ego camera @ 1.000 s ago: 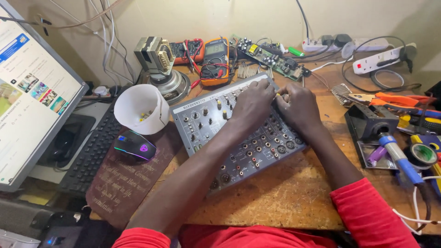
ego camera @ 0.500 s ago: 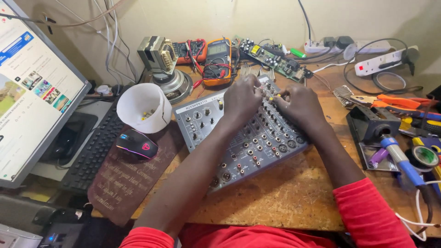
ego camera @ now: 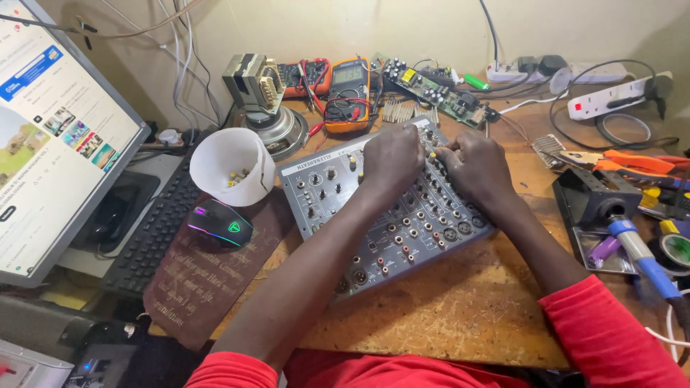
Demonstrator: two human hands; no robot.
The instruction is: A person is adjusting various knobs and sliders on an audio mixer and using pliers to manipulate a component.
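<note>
Head view. A grey audio mixer (ego camera: 381,208) lies flat on the wooden worktop (ego camera: 460,316), near its middle, its long axis running slantwise from the near left toward the far right corner. Both hands rest on the mixer's far end. The left hand (ego camera: 392,162) is curled, fingers bent down onto the knob rows; whether they pinch a knob cannot be told. The right hand (ego camera: 478,169) sits just beside it, fingers likewise curled at the far edge, grip hidden. The two hands are equally near the far-end knobs. A white cup (ego camera: 231,167) of small parts stands left of the mixer, a computer mouse (ego camera: 220,224) nearer the front edge.
</note>
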